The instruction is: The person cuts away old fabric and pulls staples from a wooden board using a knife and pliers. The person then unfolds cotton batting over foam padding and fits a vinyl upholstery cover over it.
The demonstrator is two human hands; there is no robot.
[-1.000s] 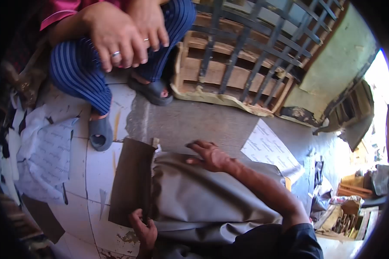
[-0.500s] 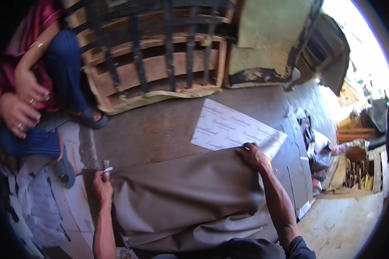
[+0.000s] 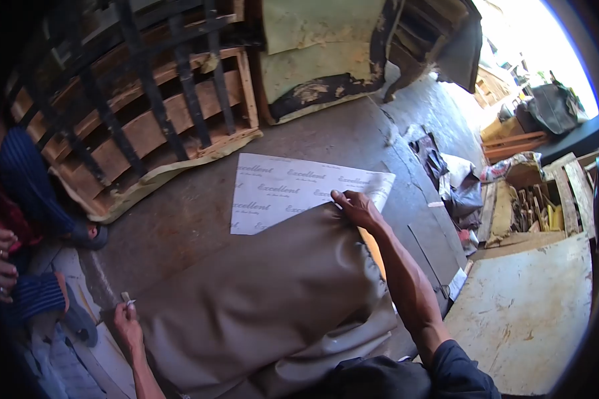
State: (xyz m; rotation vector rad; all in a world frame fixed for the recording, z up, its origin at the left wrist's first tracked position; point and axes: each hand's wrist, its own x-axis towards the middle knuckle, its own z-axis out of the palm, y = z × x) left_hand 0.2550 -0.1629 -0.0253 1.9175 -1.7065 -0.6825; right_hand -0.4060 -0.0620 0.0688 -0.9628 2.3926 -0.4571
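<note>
A large sheet of brown leatherette (image 3: 246,306) lies wrinkled in front of me. My right hand (image 3: 361,214) pinches its far edge, thumb and fingers closed on it. The sheet's underside printed "Excellent" (image 3: 273,196) shows white beyond that edge. At the sheet's left side my left hand (image 3: 128,324) is closed around a short brown stick-like tool (image 3: 126,297) with a white bit near its tip. Most of this tool is hidden in the fist. A strip of yellow-orange (image 3: 373,253) shows beside my right forearm.
A wooden furniture frame with black straps (image 3: 160,126) stands at the back left, beside a worn padded piece (image 3: 319,60). Another person's hand (image 3: 3,259) and sandalled foot (image 3: 90,236) are at the left. A scrap-filled wooden crate (image 3: 539,206) and a board (image 3: 519,319) lie right.
My view has swung to the right, so the surroundings appear farther left. My right hand has lifted and drawn the leatherette's edge, exposing bunched folds beside the forearm. Both hands keep their hold.
</note>
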